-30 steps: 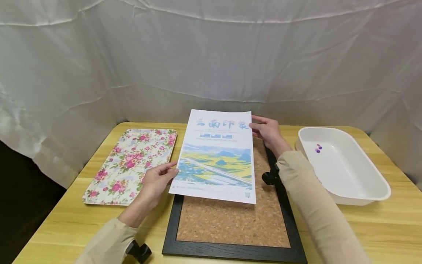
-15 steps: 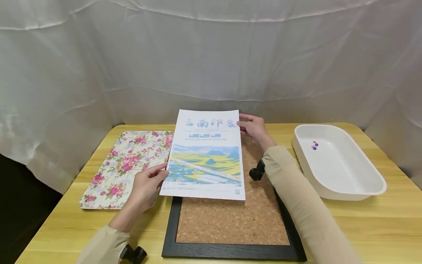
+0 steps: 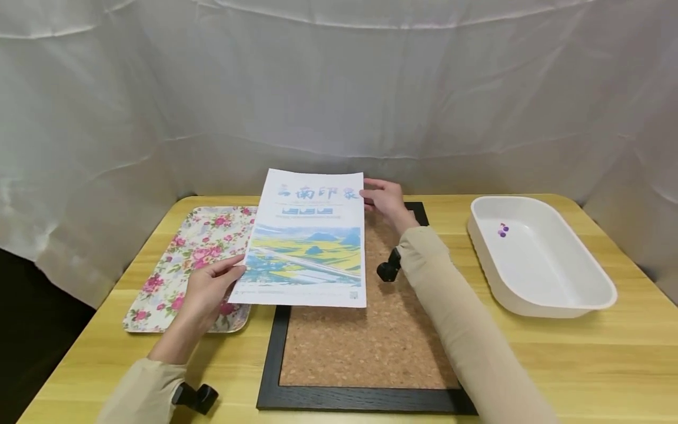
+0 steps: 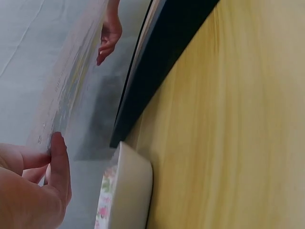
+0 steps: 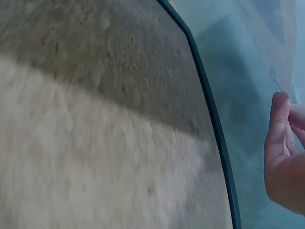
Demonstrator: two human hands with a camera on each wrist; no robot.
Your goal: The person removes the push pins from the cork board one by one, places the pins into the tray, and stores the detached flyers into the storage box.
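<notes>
A printed poster sheet [image 3: 307, 241] with a landscape picture and large characters is held in the air by both hands. My left hand [image 3: 208, 288] pinches its left edge low down, between thumb and fingers, as the left wrist view also shows. Up at the right edge, my right hand [image 3: 388, 201] pinches the sheet near its top corner. Under and to the right of the poster lies a cork board [image 3: 365, 353] with a black frame, partly covered by the sheet. The floral tray [image 3: 175, 265] is at the left, its right side overlapped by the poster.
A white plastic basin [image 3: 551, 265] stands at the right, with a few small purple pushpin-like pieces [image 3: 502, 230] inside. Everything rests on a wooden table [image 3: 561, 365]. A pale grey curtain [image 3: 371, 88] hangs behind it.
Both hands have carried the poster to the left, from above the cork board to partly over the floral tray. Their pinch on its edges looks the same.
</notes>
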